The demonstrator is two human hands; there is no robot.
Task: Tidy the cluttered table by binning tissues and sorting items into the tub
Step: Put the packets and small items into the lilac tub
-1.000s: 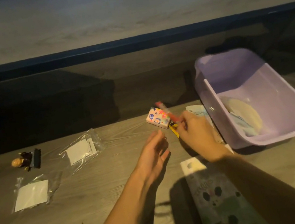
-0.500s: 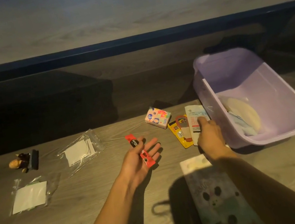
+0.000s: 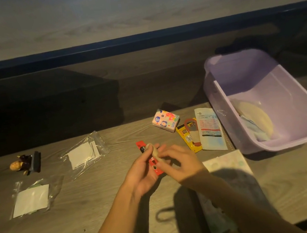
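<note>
My left hand [image 3: 144,171] lies palm up over the middle of the table and holds a long red packet [image 3: 141,146], thumb across it. My right hand [image 3: 181,162] sits right beside it, fingers curled and touching the packet's lower end. The lilac tub [image 3: 288,141] stands at the right with a round beige item and some packets inside. Next to the tub lie a white and blue sachet [image 3: 210,129], a yellow packet [image 3: 188,137] and a flowered tissue pack [image 3: 166,120].
Two clear bags with white cards lie at the left [image 3: 84,152] [image 3: 32,199]. A small figurine with a dark clip [image 3: 26,164] stands at the far left. A patterned pouch [image 3: 227,167] lies under my right forearm. A black hair tie [image 3: 166,214] lies near the front.
My right hand left the white sachet by the tub and came left to meet my left hand. My left hand's thumb closed over the red packet, which earlier lay on the open palm.
</note>
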